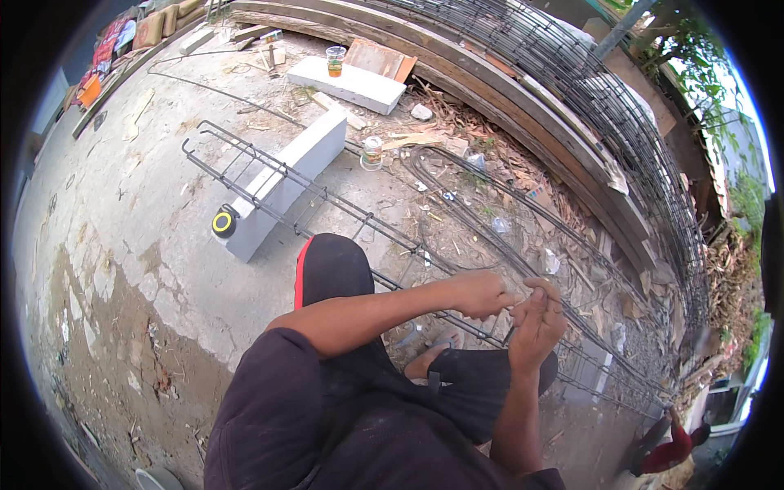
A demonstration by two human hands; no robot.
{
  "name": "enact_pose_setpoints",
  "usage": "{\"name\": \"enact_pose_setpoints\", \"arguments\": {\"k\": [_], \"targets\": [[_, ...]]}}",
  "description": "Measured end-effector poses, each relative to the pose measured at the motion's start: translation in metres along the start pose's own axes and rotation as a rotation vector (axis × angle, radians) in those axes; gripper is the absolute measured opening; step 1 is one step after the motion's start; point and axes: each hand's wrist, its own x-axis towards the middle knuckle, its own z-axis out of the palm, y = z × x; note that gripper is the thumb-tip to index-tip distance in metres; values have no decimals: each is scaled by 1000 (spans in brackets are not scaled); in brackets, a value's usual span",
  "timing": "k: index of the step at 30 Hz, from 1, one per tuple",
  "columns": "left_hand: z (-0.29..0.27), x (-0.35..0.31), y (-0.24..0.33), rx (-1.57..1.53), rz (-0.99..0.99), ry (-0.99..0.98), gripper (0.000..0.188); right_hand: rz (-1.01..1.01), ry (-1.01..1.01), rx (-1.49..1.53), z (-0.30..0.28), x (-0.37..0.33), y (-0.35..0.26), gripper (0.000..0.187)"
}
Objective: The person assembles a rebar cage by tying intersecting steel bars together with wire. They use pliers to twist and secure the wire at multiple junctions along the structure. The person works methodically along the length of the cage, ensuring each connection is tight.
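Note:
My left hand (480, 295) reaches across my body with its fingers closed. Right beside it, my right hand (540, 320) is raised with bent fingers pressed together. The fingertips of both nearly meet; whatever lies between them is too small to make out. Just beyond and below the hands runs a long steel rebar cage (369, 219), its bars joined by cross ties. Its hooked far-left end rests over a white concrete block (294, 173). At that block's near end sits a round yellow-and-black tape measure (223, 221).
Loose bent rebar (490, 230) lies beyond the cage. Stacked timber beams (490, 91) and a pile of rebar cages (563, 57) line the back. A cup of amber drink (335, 62) stands on another white block (347, 85). Another person in red (663, 451) is at lower right.

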Motion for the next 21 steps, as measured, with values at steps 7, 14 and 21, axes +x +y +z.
{"name": "enact_pose_setpoints", "arguments": {"k": [7,14,21], "targets": [[-13,-15,28,-71,360,265,38,99,-328,-629,-31,-2,36,22],[-1,-9,23,-3,199,300,37,156,-346,-460,-34,-17,49,26],[-15,-27,32,-241,99,-39,51,37,-379,-118,-61,1,32,30]]}}
